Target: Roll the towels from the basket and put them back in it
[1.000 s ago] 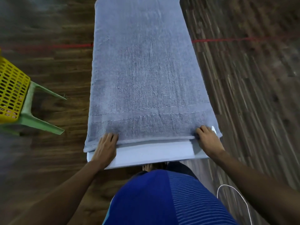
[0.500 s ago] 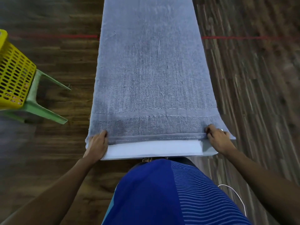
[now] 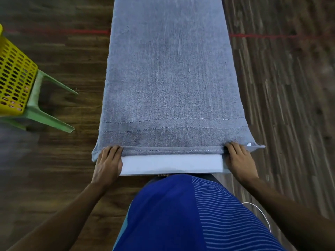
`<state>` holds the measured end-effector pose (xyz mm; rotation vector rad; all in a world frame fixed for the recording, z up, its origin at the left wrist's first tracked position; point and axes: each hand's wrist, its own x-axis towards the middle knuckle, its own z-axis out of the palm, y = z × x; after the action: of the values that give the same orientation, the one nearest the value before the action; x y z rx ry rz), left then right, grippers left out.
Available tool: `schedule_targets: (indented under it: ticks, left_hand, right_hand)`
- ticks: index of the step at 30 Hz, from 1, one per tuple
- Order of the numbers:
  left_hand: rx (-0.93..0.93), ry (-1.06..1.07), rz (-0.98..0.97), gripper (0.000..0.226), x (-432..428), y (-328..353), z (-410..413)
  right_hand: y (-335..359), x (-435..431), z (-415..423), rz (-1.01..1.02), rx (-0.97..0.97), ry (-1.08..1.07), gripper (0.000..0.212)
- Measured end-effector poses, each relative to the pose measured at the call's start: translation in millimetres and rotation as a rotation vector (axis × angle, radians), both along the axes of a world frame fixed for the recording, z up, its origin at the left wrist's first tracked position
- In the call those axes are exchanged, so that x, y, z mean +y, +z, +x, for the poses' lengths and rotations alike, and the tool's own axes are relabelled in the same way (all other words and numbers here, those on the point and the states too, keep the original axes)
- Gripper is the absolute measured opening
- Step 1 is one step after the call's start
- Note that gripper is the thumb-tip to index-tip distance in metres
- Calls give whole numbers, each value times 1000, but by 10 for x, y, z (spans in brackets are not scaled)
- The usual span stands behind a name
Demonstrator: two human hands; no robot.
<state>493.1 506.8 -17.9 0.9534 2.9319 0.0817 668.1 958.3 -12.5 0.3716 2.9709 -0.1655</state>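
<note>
Head view. The grey towel lies flat along a narrow white tabletop, running from 6 o'clock out to 12 and off frame at the far end.

Changes vs 1 s ago:
- **L hand:** The L hand was lying flat on the near hem, in from the corner. Now it sits out at the 7 o'clock corner.
- **R hand:** The R hand matches it at the 5 o'clock corner.
- **Fingers:** Both sets are bent over the hem and grasping it; thumbs can't be seen.
- **Hem:** It lay flat before. Now it stands as a thin, tight ridge between the hands, w/ the stitching turned up.

Meaning for the task: prob. the first turn of the roll is only just set. All the rest of the towel is unrolled, so this one is barely begun. The yellow basket sits on a green stool at 9 o'clock, well apart from the towel. What's inside it can't be made out through the holes.

Writing and labels: nothing readable.
- **Tag:** A small white tag pokes out at the towel's corner just beside the R hand, approx. 1 o'clock of it, too small to read.
- **Shirt:** The blue striped shirt at 6 o'clock shows no logo.
- **Red line:** The red line on the wood floor at 2 o'clock is a plain mark, no text.
</note>
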Motion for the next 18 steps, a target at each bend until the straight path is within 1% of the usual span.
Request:
schedule_targets:
  ticks: [3,5,8,9,11,13,15,17,18]
  left_hand:
    - [2,10,54,37,27,34,-73]
    - [-38,47,83,33,87,57,-97]
    - [-134,170,153,19,177,113,-144]
    - [-158,206,185,18,180,122,-152]
    - [-184,229,211,21,143,146,-159]
    - [-201,173,168,19,80,186,-183]
    - [-272,132,103,16,28,219,-214]
    - [-358,123,42,25,15,230,-261]
    - [-363,140,21,30,19,217,-285]
  right_hand:
    - [-11,29,-62,-15,42,-7,33]
    - [-18,45,-105,-20,52,-30,26]
    - [-2,55,-181,-48,66,-82,16]
    - [5,57,-194,-77,71,-91,15]
    - [26,66,-201,-111,69,-100,23]
    - [65,68,-188,-103,52,-132,26]
    - [109,71,-205,-107,16,-179,29]
    - [151,70,-254,-94,-50,-200,37]
    - [162,70,-282,-79,-82,-205,36]
